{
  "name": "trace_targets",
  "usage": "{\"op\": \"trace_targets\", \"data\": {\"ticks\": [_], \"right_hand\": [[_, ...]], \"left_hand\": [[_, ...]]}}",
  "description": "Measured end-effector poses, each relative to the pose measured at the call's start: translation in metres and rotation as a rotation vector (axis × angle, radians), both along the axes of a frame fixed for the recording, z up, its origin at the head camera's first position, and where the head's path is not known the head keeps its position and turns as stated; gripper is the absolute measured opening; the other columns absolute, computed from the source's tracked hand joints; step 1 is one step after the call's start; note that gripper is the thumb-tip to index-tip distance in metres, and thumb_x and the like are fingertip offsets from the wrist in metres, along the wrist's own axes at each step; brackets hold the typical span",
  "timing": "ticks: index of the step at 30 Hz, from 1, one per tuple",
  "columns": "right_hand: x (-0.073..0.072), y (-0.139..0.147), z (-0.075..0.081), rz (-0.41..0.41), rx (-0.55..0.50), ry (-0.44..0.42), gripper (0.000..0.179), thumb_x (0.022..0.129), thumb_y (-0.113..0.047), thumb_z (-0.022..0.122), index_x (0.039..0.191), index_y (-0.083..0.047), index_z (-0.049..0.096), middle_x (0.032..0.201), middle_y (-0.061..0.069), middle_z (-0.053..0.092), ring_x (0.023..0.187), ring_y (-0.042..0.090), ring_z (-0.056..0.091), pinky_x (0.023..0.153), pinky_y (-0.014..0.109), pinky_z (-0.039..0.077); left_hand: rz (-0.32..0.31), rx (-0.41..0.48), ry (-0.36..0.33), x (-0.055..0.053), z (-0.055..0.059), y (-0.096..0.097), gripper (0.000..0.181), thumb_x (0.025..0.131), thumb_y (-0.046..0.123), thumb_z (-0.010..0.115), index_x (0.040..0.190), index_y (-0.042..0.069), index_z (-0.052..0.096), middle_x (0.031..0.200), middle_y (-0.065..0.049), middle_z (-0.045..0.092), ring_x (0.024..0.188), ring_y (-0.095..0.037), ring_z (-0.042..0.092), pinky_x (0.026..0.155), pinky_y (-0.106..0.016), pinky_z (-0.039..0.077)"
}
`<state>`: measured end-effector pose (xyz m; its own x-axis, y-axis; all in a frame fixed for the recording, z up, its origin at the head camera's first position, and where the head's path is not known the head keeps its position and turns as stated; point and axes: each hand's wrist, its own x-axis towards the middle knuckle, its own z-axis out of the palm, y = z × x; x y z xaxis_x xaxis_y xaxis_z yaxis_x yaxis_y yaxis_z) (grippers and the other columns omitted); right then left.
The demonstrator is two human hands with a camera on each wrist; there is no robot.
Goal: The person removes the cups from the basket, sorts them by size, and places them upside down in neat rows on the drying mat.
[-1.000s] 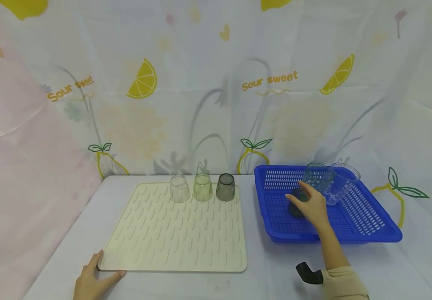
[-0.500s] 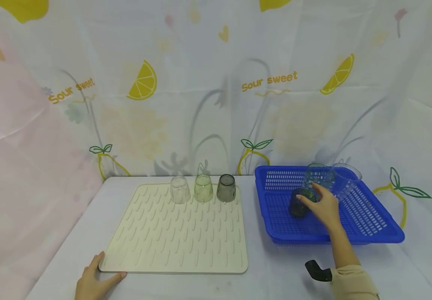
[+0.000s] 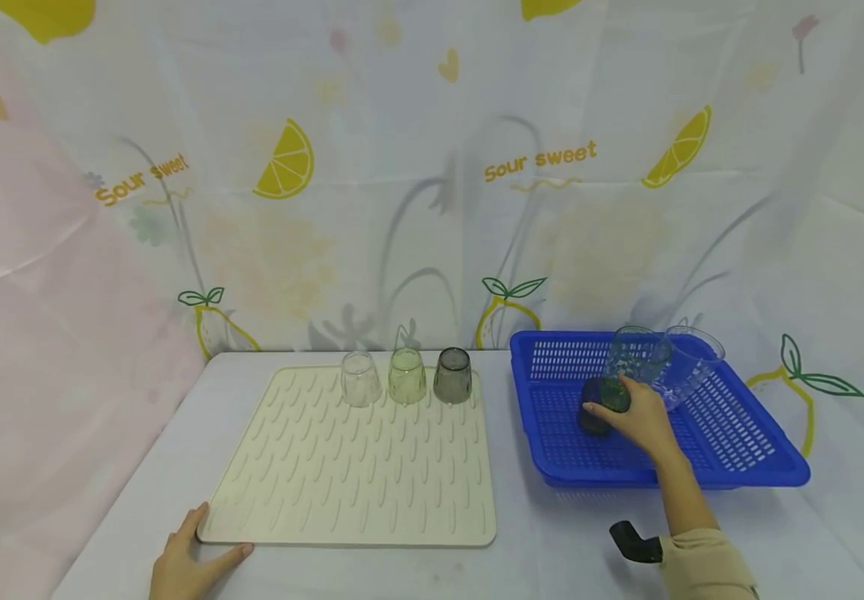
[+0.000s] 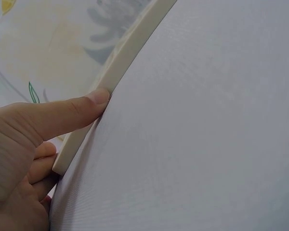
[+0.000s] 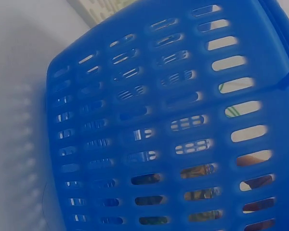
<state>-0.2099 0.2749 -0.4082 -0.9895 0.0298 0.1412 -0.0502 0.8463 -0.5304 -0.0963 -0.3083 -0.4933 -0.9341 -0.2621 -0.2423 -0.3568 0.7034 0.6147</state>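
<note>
My right hand [image 3: 641, 414] reaches into the blue plastic basket [image 3: 589, 475], with thumb and fingers round a small green glass [image 3: 615, 395]. A dark glass [image 3: 592, 421] lies beside it, partly covered by the thumb. My left hand [image 3: 184, 558] rests at the near left corner of the cream drying mat [image 3: 349, 467]. In the left wrist view the thumb lies straight against the mat's edge [image 4: 123, 60], with the other fingers at the corner. The right wrist view shows mostly the basket's slotted wall [image 5: 154, 115]; the hand is largely hidden behind it.
Along the mat's back edge stand a clear glass [image 3: 360, 381], a pale green glass [image 3: 407, 377] and a grey glass [image 3: 452, 377]. At the back of the basket are a bluish glass [image 3: 634, 354] and a larger clear glass [image 3: 694, 354]. A printed curtain [image 3: 417, 233] hangs behind the table.
My right hand has moved rightward from above the dark glass, then lowered, its fingers closing round the green glass. The left hand and mat have stayed nearly still.
</note>
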Motion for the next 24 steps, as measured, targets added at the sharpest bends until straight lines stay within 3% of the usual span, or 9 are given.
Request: {"op": "trace_targets", "data": {"ticks": [4, 10, 19, 24], "right_hand": [[-0.0005, -0.001, 0.0009, 0.001, 0.038, -0.013, 0.079, 0.084, -0.034, 0.069, 0.13, 0.022, 0.036, 0.127, 0.045, 0.04, 0.116, 0.059, 0.038, 0.093, 0.067, 0.038], [-0.003, -0.0011, 0.0024, 0.063, 0.031, -0.141, 0.088, 0.085, -0.038, 0.067, 0.132, 0.024, 0.028, 0.129, 0.049, 0.032, 0.118, 0.061, 0.034, 0.092, 0.068, 0.038], [-0.0009, -0.0003, 0.0016, 0.094, -0.085, -0.188, 0.091, 0.081, -0.039, 0.073, 0.131, 0.022, 0.028, 0.124, 0.043, 0.043, 0.113, 0.055, 0.045, 0.088, 0.06, 0.046], [-0.0019, -0.0001, 0.0001, 0.168, -0.099, -0.231, 0.095, 0.082, -0.04, 0.071, 0.135, 0.021, 0.02, 0.129, 0.044, 0.037, 0.118, 0.057, 0.04, 0.091, 0.062, 0.044]], "left_hand": [[-0.002, -0.001, -0.003, 0.0006, 0.0016, 0.0005, 0.107, 0.077, 0.045, 0.073, 0.144, -0.01, 0.01, 0.146, -0.038, 0.004, 0.125, -0.067, 0.002, 0.101, -0.075, 0.008], [-0.006, -0.003, 0.005, 0.0004, 0.0012, -0.0001, 0.106, 0.078, 0.044, 0.073, 0.144, -0.011, 0.01, 0.145, -0.038, 0.005, 0.125, -0.067, 0.002, 0.102, -0.074, 0.008], [-0.005, -0.005, 0.006, 0.0003, -0.0001, -0.0004, 0.107, 0.078, 0.045, 0.073, 0.144, -0.01, 0.01, 0.146, -0.038, 0.005, 0.125, -0.067, 0.003, 0.102, -0.074, 0.008], [-0.004, -0.001, 0.009, 0.0003, -0.0005, -0.0008, 0.107, 0.077, 0.044, 0.073, 0.144, -0.01, 0.01, 0.146, -0.038, 0.004, 0.126, -0.067, 0.003, 0.102, -0.074, 0.008]]}}
